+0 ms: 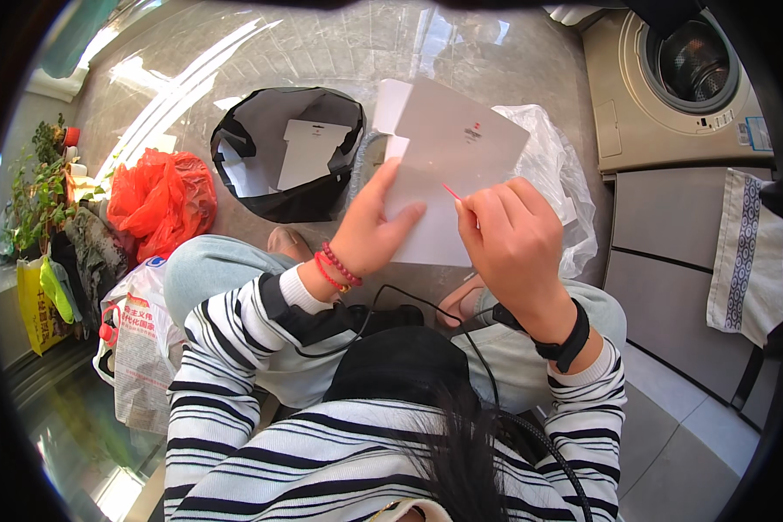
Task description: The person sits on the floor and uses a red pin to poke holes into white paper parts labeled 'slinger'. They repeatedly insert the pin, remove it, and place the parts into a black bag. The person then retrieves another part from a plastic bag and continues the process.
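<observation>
My left hand (373, 224) grips the left edge of a flat, pale grey card sheet (457, 152), thumb on the near face. The sheet has a cut-out tab shape at its upper left and small print near its top right. In front of it, my right hand (515, 237) is closed in a pinch on a thin red strip (450, 190) that sticks out from the fingertips to the left. I cannot make out whether the strip touches the sheet. Just left of the sheet stands an opened black bag (285, 207), with similar pale card pieces (309, 157) inside.
A clear plastic bag (574, 222) lies behind my right hand. Red plastic bags (161, 202), a white carrier bag (143, 348) and potted plants (39, 183) line the left side. At right stand a washing machine (613, 104) and grey drawers (670, 304) with a hanging towel (731, 261).
</observation>
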Tool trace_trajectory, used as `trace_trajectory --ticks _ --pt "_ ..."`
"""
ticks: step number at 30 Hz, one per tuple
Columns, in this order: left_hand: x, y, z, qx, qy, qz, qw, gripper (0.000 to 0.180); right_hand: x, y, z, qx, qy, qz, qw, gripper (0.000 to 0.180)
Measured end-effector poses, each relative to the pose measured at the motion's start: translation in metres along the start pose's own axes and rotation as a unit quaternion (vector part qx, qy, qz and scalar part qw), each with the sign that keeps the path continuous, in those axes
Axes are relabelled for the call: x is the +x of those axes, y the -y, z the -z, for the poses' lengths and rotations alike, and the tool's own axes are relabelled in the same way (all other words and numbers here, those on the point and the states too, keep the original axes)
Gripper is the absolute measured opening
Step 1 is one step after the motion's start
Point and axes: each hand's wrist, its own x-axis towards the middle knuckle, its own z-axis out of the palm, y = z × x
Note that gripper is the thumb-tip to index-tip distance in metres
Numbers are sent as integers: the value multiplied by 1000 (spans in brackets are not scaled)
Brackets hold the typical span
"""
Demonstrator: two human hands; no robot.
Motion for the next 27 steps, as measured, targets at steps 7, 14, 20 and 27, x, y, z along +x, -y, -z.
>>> trace_trajectory --ticks 7,14,20,27 --pt "-1 -4 -1 -55 26 34 998 51 8 -18 -6 165 -18 -133 977 12" --pt "-2 -6 -3 -70 37 34 996 47 8 -18 -8 173 -24 -126 977 11" --pt "-4 -4 -3 -76 37 32 996 48 10 -19 -8 165 -26 -114 979 11" --pt "-5 -3 -2 73 57 -27 995 44 10 -15 -9 125 -17 -113 986 13"
